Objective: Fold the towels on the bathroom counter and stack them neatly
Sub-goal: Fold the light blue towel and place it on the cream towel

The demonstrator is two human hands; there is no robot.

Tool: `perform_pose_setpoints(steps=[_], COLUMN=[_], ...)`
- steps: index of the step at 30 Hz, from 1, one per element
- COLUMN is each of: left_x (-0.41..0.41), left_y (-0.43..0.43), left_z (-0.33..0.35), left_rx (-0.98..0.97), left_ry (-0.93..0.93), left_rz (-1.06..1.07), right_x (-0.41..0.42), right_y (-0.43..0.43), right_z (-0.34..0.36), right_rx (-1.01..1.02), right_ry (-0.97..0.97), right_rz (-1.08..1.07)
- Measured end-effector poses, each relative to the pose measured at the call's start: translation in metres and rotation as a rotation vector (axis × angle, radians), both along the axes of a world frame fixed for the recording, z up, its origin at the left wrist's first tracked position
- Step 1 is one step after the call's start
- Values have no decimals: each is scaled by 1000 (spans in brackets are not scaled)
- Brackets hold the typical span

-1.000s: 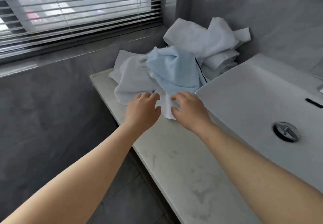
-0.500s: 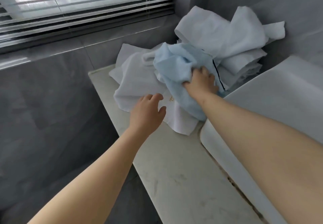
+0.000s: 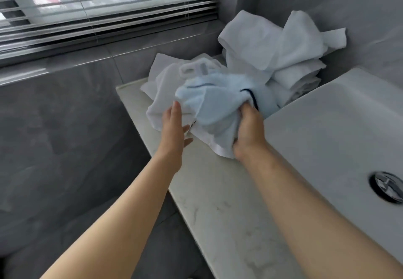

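A crumpled light blue towel point(image 3: 214, 102) with a dark trim line is bunched up above the marble counter point(image 3: 220, 193). My right hand point(image 3: 248, 132) grips its lower right side, fingers buried in the cloth. My left hand point(image 3: 173, 126) is flat with straight fingers, its edge against a white towel point(image 3: 161, 95) lying under the blue one. Behind them, in the corner, a heap of white towels point(image 3: 270, 45) is piled loosely against the wall.
A white basin point(image 3: 331, 130) with a chrome drain point(image 3: 387, 189) fills the right side. The counter's left edge drops to a grey tiled floor. A window with slatted blinds point(image 3: 98, 6) runs along the far left wall above a grey ledge.
My right hand has pulled the blue towel nearer and lower, bunching it. My left hand has risen from the counter's edge and turned flat against the white towel.
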State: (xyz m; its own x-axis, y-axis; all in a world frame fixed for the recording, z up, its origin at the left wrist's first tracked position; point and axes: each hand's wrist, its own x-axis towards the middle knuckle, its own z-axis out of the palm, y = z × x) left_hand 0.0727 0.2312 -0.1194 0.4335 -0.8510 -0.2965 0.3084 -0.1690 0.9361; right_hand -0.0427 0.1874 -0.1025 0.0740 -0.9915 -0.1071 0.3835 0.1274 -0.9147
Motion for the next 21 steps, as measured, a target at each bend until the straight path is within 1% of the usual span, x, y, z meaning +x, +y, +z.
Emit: perform_pose_setpoints(steps=[2, 4, 7, 10, 12, 17, 21], left_x=[2, -3, -15, -20, -24, -59, -109], left_y=[13, 32, 62, 87, 103, 136, 157], left_z=[-4, -12, -22, -30, -38, -50, -59], left_rx=[26, 78, 93, 121, 168, 243, 300], left_ry=[159, 280, 348, 339, 315, 300, 221], left_rz=[-23, -75, -97, -36, -51, -247, -411], right_x=[-6, -15, -29, -44, -57, -97, -140], right_y=[24, 51, 93, 128, 146, 193, 232], right_z=[-8, -14, -21, -28, -35, -49, -55], right_rx=[156, 302, 407, 441, 465, 555, 598], right_ry=[-82, -112, -111, -123, -119, -141, -165], right_rz=[93, 193, 273, 284, 256, 151, 11])
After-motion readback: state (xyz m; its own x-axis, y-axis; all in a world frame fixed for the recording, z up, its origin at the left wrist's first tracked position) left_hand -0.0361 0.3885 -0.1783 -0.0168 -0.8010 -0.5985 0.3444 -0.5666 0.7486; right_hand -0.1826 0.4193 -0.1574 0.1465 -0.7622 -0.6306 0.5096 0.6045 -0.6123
